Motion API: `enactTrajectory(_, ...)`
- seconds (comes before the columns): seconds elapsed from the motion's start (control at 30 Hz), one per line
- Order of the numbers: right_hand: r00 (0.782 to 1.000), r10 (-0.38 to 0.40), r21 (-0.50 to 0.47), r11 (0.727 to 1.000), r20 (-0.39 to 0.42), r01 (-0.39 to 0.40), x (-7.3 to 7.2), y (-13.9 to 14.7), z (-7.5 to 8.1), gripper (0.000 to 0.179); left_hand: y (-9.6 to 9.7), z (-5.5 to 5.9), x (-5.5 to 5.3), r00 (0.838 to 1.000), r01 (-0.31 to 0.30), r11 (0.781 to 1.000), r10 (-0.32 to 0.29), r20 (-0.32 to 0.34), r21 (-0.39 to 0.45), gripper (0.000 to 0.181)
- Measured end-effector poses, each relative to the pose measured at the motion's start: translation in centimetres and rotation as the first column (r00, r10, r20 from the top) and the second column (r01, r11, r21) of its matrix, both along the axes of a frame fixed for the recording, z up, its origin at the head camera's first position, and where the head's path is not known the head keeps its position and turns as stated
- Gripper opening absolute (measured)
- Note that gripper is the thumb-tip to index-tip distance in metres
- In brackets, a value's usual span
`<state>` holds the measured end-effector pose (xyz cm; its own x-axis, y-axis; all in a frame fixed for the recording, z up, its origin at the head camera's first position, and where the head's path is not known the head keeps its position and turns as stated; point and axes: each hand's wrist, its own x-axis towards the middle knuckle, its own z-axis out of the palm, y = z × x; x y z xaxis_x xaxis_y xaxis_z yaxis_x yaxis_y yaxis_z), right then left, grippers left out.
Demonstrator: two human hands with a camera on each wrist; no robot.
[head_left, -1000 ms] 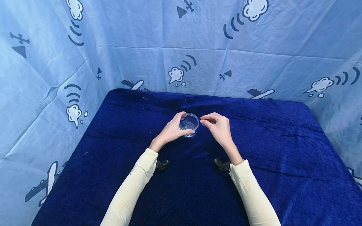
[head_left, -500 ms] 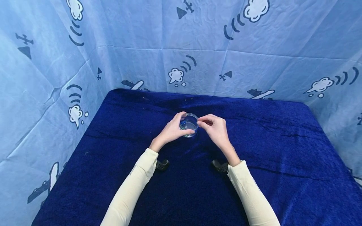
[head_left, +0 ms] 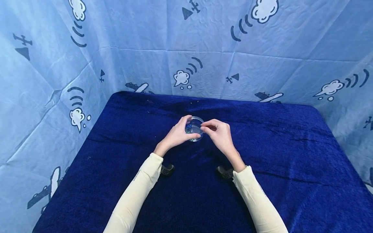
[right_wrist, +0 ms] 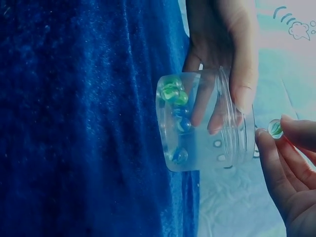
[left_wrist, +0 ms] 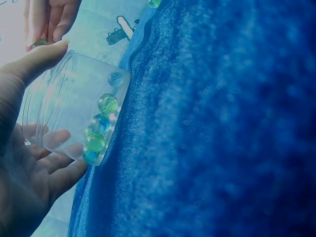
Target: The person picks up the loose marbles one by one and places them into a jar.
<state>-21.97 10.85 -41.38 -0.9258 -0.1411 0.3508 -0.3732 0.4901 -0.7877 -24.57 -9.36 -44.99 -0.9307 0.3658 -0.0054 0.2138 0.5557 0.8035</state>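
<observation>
A clear plastic jar (head_left: 196, 126) stands on the blue cloth, its mouth facing up. Several green and blue marbles (left_wrist: 101, 123) lie on its bottom. My left hand (head_left: 175, 132) grips the jar from the left, thumb on the near side and fingers round the far side. Just over the right part of the rim is my right hand (head_left: 220, 132). Between its thumb and fingertips it pinches a clear marble (right_wrist: 275, 129) with a green swirl, plainest in the right wrist view. In the head view the fingers hide this marble.
Dark blue velvet cloth (head_left: 262, 145) covers the table. Another green marble (left_wrist: 154, 3) shows at the top edge of the left wrist view. Black perforated pieces (head_left: 167, 170) sit beside both wrists. Light blue curtains (head_left: 145, 32) with plane prints hang behind and at the sides.
My right hand has come left, from beside the jar to over its rim, still pinching the marble. The left hand and the jar have stayed in place.
</observation>
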Motion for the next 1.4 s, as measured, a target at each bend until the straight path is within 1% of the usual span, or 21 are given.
enactTrajectory(0.27,1.0,0.009,0.011,1.0,-0.016,-0.008,0.06,-0.28,-0.46,0.006,0.02,-0.01,0.03,1.0,0.004,1.0,-0.004,0.0,-0.002,0.092)
enactTrajectory(0.5,0.999,0.013,0.026,1.0,-0.035,-0.012,0.21,-0.52,-0.53,0.006,-0.08,0.01,0.09,1.0,0.008,1.0,-0.008,0.0,-0.003,0.092)
enactTrajectory(0.9,0.998,0.011,0.04,0.999,-0.062,-0.008,0.05,-0.55,-1.0,0.005,-0.07,-0.12,0.06,1.0,0.005,1.0,-0.005,0.007,0.0,0.094)
enactTrajectory(1.17,0.998,0.019,0.043,0.999,-0.064,-0.016,0.12,-0.61,-0.97,0.006,-0.06,-0.09,0.15,1.0,0.001,1.0,-0.001,0.02,0.007,0.096)
enactTrajectory(1.4,0.998,0.016,0.041,0.999,-0.067,-0.013,0.19,-0.68,-0.9,0.008,-0.08,-0.04,0.13,1.0,0.005,1.0,-0.005,0.007,0.001,0.095)
